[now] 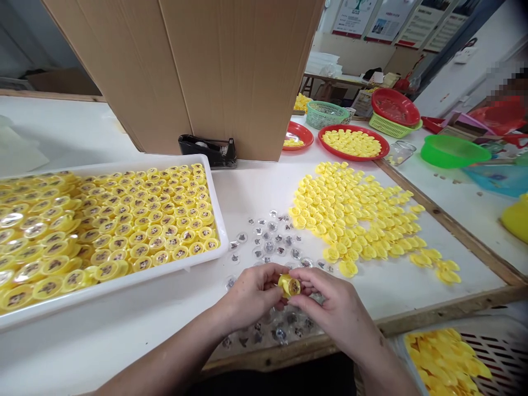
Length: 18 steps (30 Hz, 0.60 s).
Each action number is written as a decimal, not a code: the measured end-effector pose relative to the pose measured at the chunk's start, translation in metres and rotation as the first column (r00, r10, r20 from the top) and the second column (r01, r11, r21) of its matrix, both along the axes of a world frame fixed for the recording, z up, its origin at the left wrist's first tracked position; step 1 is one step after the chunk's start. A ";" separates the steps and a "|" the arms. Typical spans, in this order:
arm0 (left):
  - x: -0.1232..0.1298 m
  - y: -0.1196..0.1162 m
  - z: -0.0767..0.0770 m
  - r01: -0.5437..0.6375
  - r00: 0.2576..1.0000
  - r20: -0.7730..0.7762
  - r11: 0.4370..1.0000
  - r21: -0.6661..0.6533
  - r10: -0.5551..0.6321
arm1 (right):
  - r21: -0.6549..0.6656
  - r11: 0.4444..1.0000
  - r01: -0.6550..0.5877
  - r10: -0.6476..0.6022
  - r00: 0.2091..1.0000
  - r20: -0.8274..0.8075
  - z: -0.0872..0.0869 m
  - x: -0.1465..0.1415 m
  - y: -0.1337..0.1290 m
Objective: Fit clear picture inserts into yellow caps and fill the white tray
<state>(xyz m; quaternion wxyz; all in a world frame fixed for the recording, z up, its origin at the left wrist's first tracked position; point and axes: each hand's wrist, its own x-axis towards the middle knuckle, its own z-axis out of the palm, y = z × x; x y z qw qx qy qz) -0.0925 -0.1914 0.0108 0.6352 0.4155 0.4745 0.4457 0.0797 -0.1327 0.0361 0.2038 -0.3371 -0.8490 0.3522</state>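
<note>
Between the fingertips of both hands is a small round yellow plastic piece [289,286] with a dark picture on its face. My left hand [262,294] pinches it from the left. From the right, my right hand [325,297] grips its rim between thumb and fingers. Under and beyond the hands, small clear round discs [269,247] with dark printed pictures lie scattered on the white table [243,187]. To the right spreads a large group of yellow plastic pieces [350,209]. At left, a white tray [220,225] holds rows of yellow pieces with pictures.
A tall cardboard sheet [231,71] stands behind a black tape dispenser [208,151]. Red plates [383,149], a mint green basket [325,114] and a bright green basin [454,151] sit farther back. Wooden strips [454,308] edge the table. A crate [499,352] at lower right contains yellow pieces.
</note>
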 end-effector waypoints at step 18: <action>0.002 -0.005 0.004 -0.043 0.909 -0.405 0.988 0.145 0.099 | 0.198 0.980 0.032 -0.022 0.998 -0.051 -0.002 -0.006 -0.008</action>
